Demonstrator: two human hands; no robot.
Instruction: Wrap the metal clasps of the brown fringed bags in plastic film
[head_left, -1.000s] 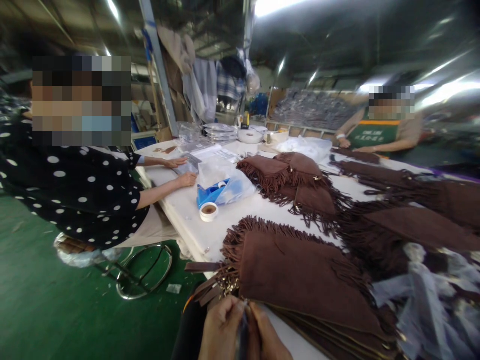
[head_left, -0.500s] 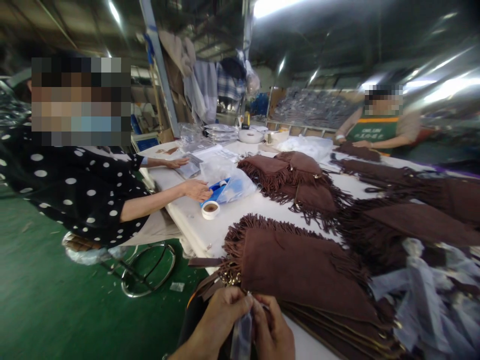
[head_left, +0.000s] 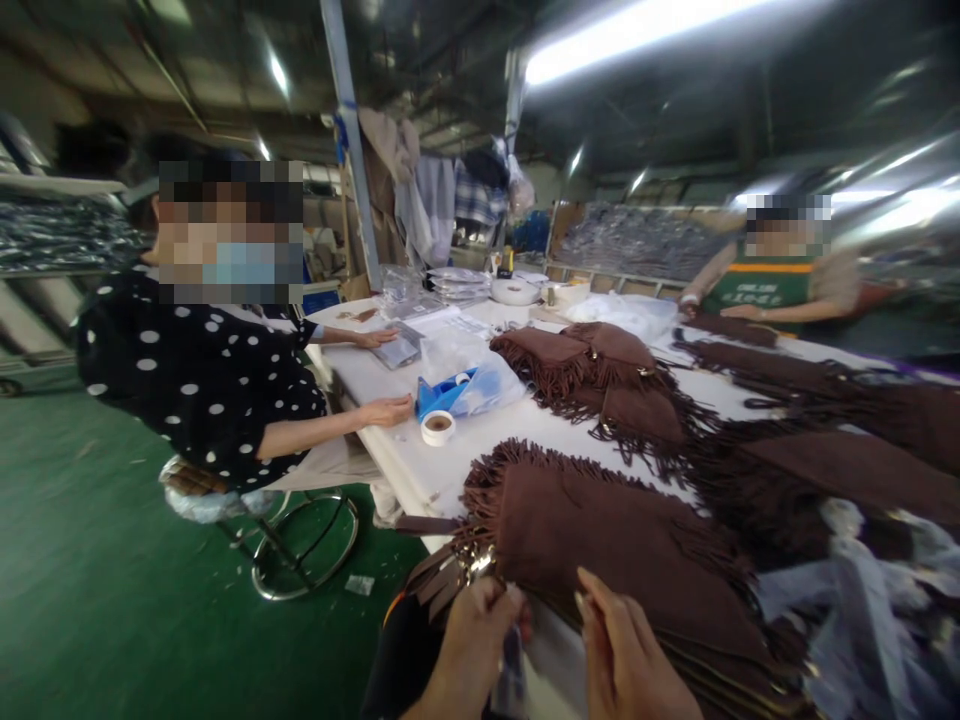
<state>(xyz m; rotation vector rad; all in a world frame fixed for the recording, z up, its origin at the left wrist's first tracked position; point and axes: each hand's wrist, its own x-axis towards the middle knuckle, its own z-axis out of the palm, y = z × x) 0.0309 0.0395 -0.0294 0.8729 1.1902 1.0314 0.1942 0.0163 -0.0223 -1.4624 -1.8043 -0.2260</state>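
Note:
At the near table edge, my left hand (head_left: pixel 476 640) is closed in a pinch. From it hangs a narrow clear plastic strip (head_left: pixel 511 680), its upper end hidden by the fingers. My right hand (head_left: pixel 634 655) is apart from it on the right, fingers stretched forward, with nothing visible in them. Just beyond both hands lies a stack of dark brown fringed bags (head_left: pixel 600 530). Gold-coloured metal clasps (head_left: pixel 478 562) and brown straps show at the stack's left end, close to my left hand.
Across the corner sits a co-worker in a polka-dot top (head_left: pixel 217 370), one hand near a blue tape dispenser (head_left: pixel 442 395) and a tape roll (head_left: pixel 438 428). More fringed bags (head_left: pixel 592 360) cover the table. Crumpled clear plastic (head_left: pixel 862 590) lies at right. Another co-worker (head_left: pixel 772 285) stands far right.
My right hand has come away from the plastic strip and moved right, its fingers extending. My left hand still pinches the strip. The co-worker's near hand has drawn back slightly from the dispenser.

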